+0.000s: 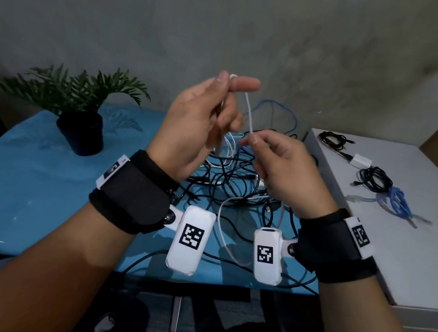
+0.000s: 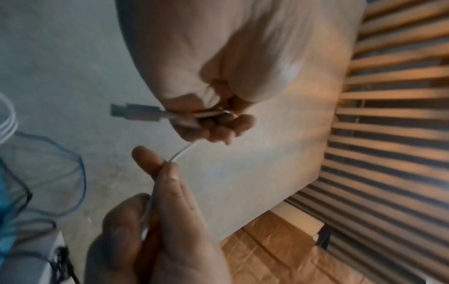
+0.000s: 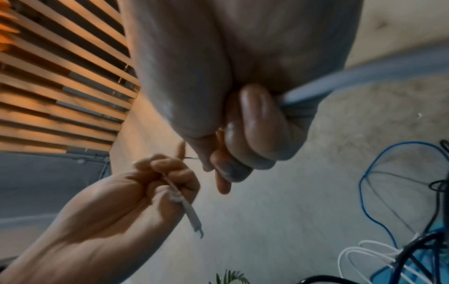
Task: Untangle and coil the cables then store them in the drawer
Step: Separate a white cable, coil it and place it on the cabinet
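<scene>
while both hands (image 1: pixel 190 120) pinch it, white cable (image 1: pixel 249 114) arcs between.

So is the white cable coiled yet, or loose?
Loose: the white cable makes one loop between the hands, left hand, right hand, trailing into the pile.

Looks to me like a room in a home, set up as a makeshift work corner. I see a rough grey plaster wall (image 1: pixel 179 14), a table under a blue cloth (image 1: pixel 36 178), a potted fern-like plant (image 1: pixel 82 108) on it, and a white cabinet top (image 1: pixel 414 256) alongside. Wrist views show slatted window blinds (image 2: pixel 401 115) with warm orange light, and tan tiled flooring (image 2: pixel 279 249).
</scene>
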`<state>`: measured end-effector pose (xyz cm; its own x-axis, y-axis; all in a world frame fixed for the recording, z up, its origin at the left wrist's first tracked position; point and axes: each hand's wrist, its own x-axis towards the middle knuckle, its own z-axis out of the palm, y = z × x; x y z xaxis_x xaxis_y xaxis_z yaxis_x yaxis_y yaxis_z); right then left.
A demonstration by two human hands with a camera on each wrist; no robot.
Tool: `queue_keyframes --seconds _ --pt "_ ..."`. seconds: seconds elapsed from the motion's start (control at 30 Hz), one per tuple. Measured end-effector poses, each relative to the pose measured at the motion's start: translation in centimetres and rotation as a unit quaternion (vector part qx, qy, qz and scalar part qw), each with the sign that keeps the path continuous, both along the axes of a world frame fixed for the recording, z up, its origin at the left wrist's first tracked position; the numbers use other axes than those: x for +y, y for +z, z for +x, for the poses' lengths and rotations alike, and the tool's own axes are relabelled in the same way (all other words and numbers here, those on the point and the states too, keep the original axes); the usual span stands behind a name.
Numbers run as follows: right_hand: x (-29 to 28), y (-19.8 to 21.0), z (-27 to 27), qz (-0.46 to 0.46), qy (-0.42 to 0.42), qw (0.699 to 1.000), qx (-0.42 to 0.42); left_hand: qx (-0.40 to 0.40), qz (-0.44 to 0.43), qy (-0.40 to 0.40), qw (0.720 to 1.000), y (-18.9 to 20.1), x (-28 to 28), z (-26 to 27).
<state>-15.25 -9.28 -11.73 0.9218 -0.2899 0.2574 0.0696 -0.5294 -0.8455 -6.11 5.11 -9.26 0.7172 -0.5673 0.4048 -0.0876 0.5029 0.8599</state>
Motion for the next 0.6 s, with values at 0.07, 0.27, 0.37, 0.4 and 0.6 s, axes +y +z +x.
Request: queue_keyframes --seconds 0.07,0.27,0.37,0.4,0.6 --pt "0.6 -0.1 0.1 -0.053 0.025 0.998 0.013 -0.037 0.081 0.096 0.991 -0.3 0.1 0.5" --pt "1.5 1.0 -0.6 -0.152 0.101 0.981 0.061 -0.066 0.273 0.176 0.943 -1.8 0.1 1.7" --pt "1.3 2.3 -1.5 -0.120 0.111 0.986 0.046 -0.052 0.278 0.087 0.955 -1.9 -0.1 1.2" --pt "1.1 2.6 -1.8 -0.102 0.115 0.987 0.035 -0.027 0.254 0.045 0.966 -1.8 -0.3 0.8" --pt "0.6 3.2 -2.3 -0.106 0.107 0.989 0.007 0.122 0.116 -0.084 0.982 -0.5 0.0 0.8"
